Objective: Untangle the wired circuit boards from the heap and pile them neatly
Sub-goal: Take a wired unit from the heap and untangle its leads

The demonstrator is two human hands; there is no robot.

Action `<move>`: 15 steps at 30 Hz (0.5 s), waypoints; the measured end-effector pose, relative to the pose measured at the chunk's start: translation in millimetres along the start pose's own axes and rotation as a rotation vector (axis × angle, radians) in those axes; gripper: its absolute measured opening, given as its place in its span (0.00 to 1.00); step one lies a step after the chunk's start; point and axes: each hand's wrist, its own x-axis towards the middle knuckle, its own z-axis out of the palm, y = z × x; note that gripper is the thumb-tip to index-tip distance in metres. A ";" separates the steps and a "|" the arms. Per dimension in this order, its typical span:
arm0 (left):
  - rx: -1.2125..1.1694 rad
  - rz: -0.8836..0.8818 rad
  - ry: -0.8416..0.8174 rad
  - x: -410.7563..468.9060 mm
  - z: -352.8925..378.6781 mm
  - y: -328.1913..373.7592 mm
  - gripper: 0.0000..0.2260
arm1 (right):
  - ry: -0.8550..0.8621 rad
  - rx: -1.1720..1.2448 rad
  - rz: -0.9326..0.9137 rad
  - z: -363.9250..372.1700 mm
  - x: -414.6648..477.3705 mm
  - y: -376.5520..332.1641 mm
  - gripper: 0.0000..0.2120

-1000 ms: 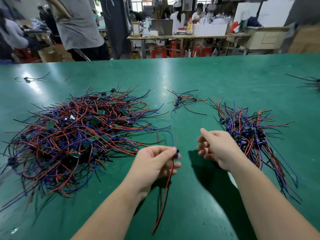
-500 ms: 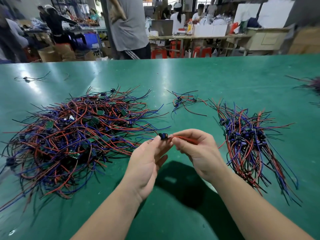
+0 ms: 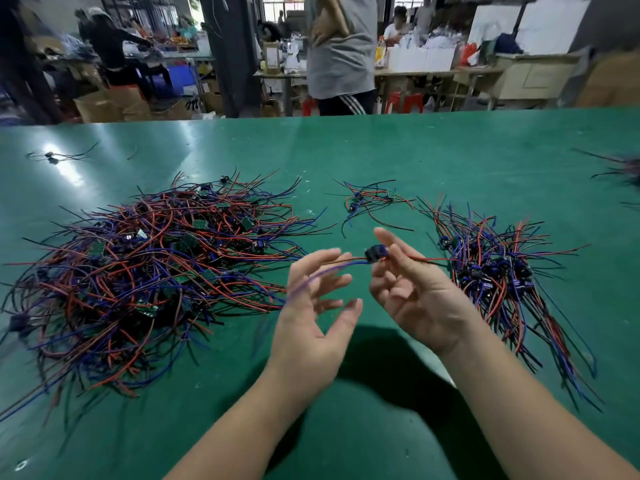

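Your left hand point(image 3: 311, 306) has opened, leads point(image 3: 325, 270) trailing across it; your right hand point(image 3: 415, 299) pinches the wired board point(image 3: 375, 253) above the bench's point(image 3: 450, 150) near edge, between heap point(image 3: 156, 265) and pile point(image 3: 502, 271). It looks light and floppy, so hold the board, never the leads.

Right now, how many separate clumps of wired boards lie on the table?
5: big heap left, small cluster centre-far, neat pile right, stray far left, blurred clump at right edge. Others may be off-frame. Right hand holds one board.

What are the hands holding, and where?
The right hand pinches one wired board at its dark middle block; the left hand is open, gripping nothing.
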 end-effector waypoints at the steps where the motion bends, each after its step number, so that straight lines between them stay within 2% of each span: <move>1: 0.037 0.068 -0.003 0.0 -0.3 -0.7 0.28 | -0.039 0.019 0.011 -1.7 -0.3 -4.4 0.24; 2: 0.009 0.064 0.016 0.9 -1.3 0.2 0.28 | -0.072 0.019 0.028 -2.7 -1.4 -8.3 0.29; 3: -0.068 0.001 0.052 2.2 -2.9 3.7 0.25 | -0.096 0.006 0.047 -4.6 -2.1 -11.7 0.32; 5: -0.233 -0.249 0.051 5.7 -6.7 11.3 0.08 | -0.095 -0.091 0.081 -8.5 -3.1 -16.8 0.32; 8: -0.233 -0.585 -0.076 5.5 -9.6 13.1 0.18 | -0.040 -0.453 0.157 -9.9 -6.2 -15.6 0.23; 11: -0.129 -0.665 -0.132 0.2 -3.0 9.8 0.11 | 0.003 -0.675 0.219 -9.6 -7.8 -7.2 0.19; 15: -0.131 -0.734 -0.149 -0.8 -2.4 5.0 0.08 | 0.065 -0.783 0.119 -8.8 -5.8 -3.3 0.09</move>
